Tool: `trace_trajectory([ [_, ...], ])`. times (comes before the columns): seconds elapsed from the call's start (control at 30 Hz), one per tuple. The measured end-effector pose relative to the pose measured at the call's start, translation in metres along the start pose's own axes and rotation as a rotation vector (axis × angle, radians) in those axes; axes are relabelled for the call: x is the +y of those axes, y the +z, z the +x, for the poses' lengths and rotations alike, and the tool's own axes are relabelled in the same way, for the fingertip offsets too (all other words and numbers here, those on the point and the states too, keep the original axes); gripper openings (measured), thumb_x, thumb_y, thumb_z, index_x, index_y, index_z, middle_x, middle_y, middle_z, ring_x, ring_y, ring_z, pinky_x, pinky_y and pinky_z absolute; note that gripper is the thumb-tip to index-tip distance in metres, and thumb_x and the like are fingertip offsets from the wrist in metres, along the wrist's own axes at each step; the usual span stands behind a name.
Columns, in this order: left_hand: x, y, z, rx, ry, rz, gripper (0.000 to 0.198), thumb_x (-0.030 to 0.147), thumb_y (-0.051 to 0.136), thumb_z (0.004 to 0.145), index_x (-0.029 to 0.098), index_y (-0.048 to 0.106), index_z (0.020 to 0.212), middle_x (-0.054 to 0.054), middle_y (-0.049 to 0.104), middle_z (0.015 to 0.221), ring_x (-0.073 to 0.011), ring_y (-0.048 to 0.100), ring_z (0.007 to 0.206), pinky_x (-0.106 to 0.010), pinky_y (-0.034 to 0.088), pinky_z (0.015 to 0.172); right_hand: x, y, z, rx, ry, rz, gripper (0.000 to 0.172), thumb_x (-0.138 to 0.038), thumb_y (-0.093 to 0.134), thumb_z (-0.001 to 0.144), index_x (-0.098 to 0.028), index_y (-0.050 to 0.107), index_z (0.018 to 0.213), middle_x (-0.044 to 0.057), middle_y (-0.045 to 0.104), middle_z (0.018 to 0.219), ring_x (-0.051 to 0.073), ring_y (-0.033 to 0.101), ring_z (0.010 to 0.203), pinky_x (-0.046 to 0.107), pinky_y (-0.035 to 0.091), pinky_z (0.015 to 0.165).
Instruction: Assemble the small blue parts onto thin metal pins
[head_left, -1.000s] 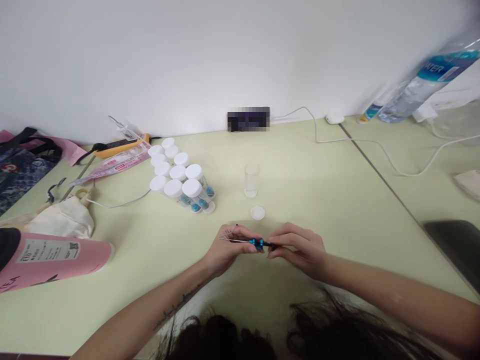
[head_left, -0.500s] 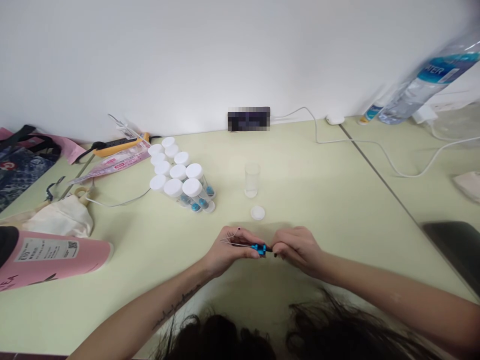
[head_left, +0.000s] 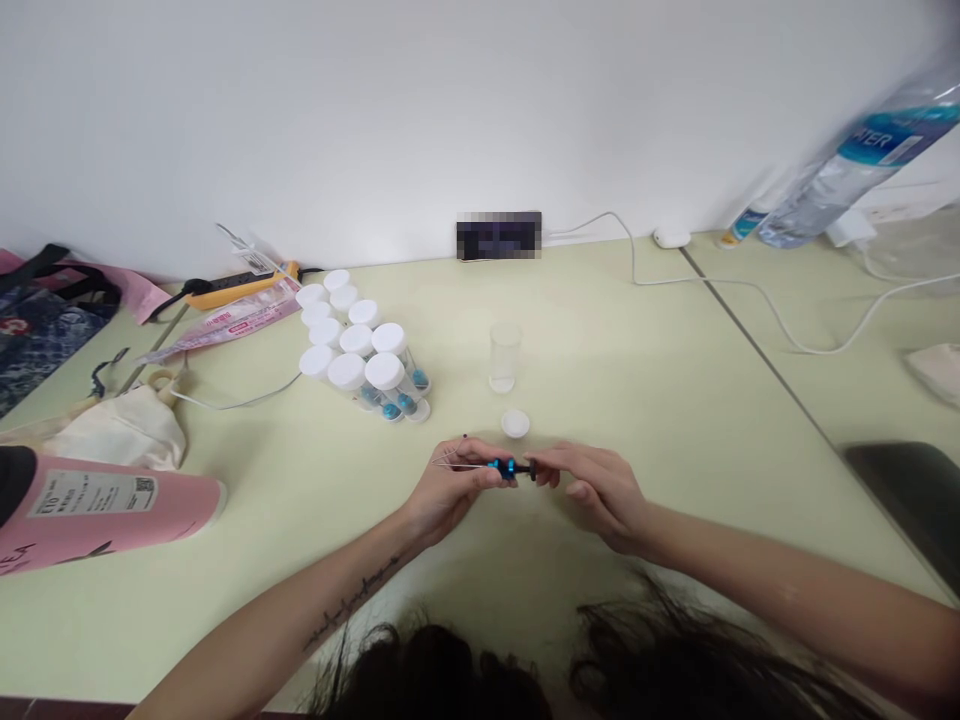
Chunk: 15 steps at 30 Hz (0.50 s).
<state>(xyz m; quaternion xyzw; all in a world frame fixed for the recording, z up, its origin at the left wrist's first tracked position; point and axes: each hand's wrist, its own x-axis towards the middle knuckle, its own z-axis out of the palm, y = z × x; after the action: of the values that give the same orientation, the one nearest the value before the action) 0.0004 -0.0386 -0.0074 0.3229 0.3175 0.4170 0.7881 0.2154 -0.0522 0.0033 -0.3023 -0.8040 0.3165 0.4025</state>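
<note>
My left hand point(head_left: 450, 490) is closed around a small blue tool point(head_left: 501, 468) with a black plunger-like end and thin metal wires. The wires point left over the palm, and one ends in a small dark tip. The black end faces right. My right hand point(head_left: 604, 490) is beside it, thumb apart from the fingers, with its fingertips at or just by the black end; whether they touch it I cannot tell. Beyond the hands lies a round white lid point(head_left: 515, 424). Behind that stands an open clear tube point(head_left: 504, 358).
Several clear tubes with white caps point(head_left: 386, 370) stand at the left, blue items inside. A pink cup point(head_left: 135, 510) lies at the near left. A phone point(head_left: 499, 238) leans on the wall, and a white cable point(head_left: 705, 282) runs right. A water bottle point(head_left: 832, 170) stands far right.
Both hands have moved slightly away from me with the blue tool. My right hand's fingers have loosened from around the black end and opened out.
</note>
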Motion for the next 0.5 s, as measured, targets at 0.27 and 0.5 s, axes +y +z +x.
trace_trajectory([
  [0.27,0.0009,0.0018,-0.0009,0.008,-0.010,0.029,0.020,0.015,0.079,0.062,0.014,0.072,0.081,-0.004,0.073,0.076,-0.0130,0.066,0.068,-0.025,0.050,0.072,-0.0033,0.0010,0.0022,-0.016,0.116,-0.019,0.047,-0.049,0.022,0.097,-0.016,0.054,0.108,0.005,0.060,0.078,0.014,0.056,0.069,0.025,0.043,0.065],
  [0.5,0.0019,0.0042,-0.0030,0.009,-0.024,0.159,0.021,0.011,0.078,0.060,0.014,0.073,0.080,-0.005,0.074,0.083,-0.0154,0.067,0.076,-0.026,0.051,0.075,-0.0027,0.0032,0.0062,-0.114,0.130,-0.207,0.027,-0.036,0.037,0.096,-0.019,0.050,0.079,0.000,0.050,0.064,0.013,0.044,0.056,0.024,0.035,0.054],
])
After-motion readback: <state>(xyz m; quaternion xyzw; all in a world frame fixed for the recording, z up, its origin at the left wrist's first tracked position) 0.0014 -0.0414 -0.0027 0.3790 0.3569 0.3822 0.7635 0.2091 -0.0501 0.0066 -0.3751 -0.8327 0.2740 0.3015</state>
